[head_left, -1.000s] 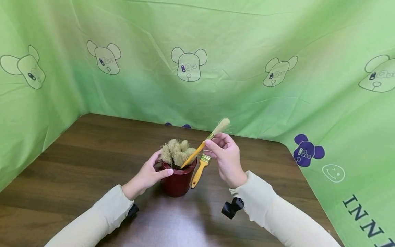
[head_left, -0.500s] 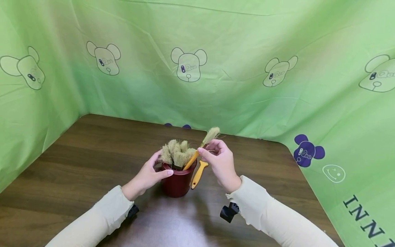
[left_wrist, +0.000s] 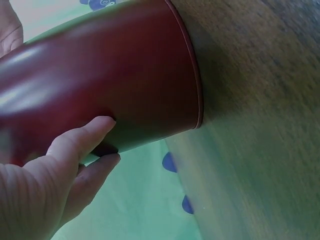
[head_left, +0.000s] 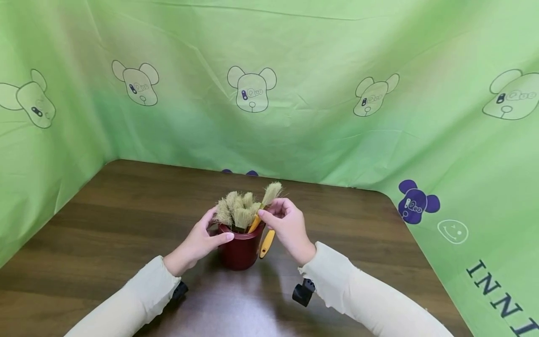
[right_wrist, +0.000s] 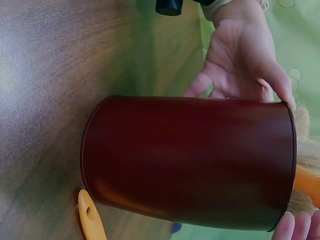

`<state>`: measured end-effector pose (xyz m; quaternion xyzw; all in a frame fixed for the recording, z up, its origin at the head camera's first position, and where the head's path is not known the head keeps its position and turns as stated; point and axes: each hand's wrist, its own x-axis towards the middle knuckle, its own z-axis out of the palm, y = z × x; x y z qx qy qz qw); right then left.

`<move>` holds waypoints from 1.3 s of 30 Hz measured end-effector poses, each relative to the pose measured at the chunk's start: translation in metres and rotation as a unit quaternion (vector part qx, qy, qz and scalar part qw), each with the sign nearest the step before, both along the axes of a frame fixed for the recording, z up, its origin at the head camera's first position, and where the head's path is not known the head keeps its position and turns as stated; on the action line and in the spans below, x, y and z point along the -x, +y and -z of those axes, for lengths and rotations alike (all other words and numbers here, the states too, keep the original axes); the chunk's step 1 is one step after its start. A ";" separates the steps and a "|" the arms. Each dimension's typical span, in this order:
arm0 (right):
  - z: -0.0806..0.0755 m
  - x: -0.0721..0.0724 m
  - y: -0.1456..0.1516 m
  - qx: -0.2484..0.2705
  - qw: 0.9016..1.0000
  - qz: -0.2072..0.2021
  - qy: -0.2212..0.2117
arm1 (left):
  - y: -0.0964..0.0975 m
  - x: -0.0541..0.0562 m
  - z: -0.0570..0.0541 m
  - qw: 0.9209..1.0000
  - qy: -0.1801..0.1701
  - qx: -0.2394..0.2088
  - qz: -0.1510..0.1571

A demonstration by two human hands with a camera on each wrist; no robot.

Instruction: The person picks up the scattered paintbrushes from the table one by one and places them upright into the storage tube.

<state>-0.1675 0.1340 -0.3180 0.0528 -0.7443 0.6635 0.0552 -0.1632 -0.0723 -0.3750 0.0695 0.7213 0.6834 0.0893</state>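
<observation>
A dark red pot stands upright on the table, with several brushes' pale bristles crowding above its rim. My left hand holds the pot's left side, its thumb over the near rim. Between thumb and fingers, my right hand pinches a paintbrush with a yellow handle. That brush leans bristles up, its handle's lower end inside the pot, hidden by the rim. In the right wrist view, part of this orange-looking handle shows at the pot's mouth.
Another yellow-handled paintbrush lies on the brown wooden table just right of the pot, its upper part hidden behind my right hand. Green printed cloth hangs along the table's back and sides.
My right hand has moved left and down, lowering the paintbrush's handle into the pot and tilting it more upright. The left hand keeps its hold on the pot.
</observation>
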 end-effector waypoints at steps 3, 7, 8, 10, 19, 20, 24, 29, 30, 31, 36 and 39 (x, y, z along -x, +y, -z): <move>0.001 -0.001 -0.002 -0.031 0.999 -0.002 0.007 | -0.001 -0.001 -0.001 1.000 0.007 0.005 -0.004; 0.004 -0.002 -0.004 -0.077 0.997 -0.003 0.014 | -0.003 0.000 -0.002 1.000 0.017 0.006 -0.005; 0.005 -0.002 -0.005 -0.086 0.996 -0.002 0.016 | -0.003 0.000 -0.002 1.000 0.020 0.004 -0.003; 0.007 -0.002 -0.005 -0.095 0.995 -0.002 0.020 | -0.003 0.000 -0.002 1.000 0.023 0.002 -0.001; 0.011 0.008 -0.001 0.061 0.998 0.026 0.003 | -0.003 0.002 -0.003 0.999 0.026 0.017 -0.011; 0.012 0.012 0.000 0.062 0.997 0.035 -0.002 | -0.003 0.002 -0.003 0.999 0.027 0.019 -0.012; 0.025 0.031 0.012 -0.057 0.997 0.048 -0.024 | -0.002 0.003 -0.003 1.000 0.022 0.016 -0.010; 0.045 0.046 0.032 -0.363 0.927 -0.027 -0.093 | -0.001 0.002 -0.001 1.000 0.010 0.013 -0.005; 0.049 0.048 0.034 -0.400 0.909 -0.051 -0.108 | -0.001 0.001 -0.001 1.000 0.009 0.014 -0.007; 0.051 0.049 0.036 -0.428 0.893 -0.073 -0.120 | -0.001 0.001 -0.001 1.000 0.008 0.014 -0.008; 0.060 0.053 0.033 -0.450 0.875 -0.102 -0.146 | -0.001 0.000 0.000 1.000 0.007 0.021 -0.011; 0.064 0.053 0.028 -0.469 0.868 -0.074 -0.147 | -0.002 0.001 0.000 1.000 0.007 0.019 -0.007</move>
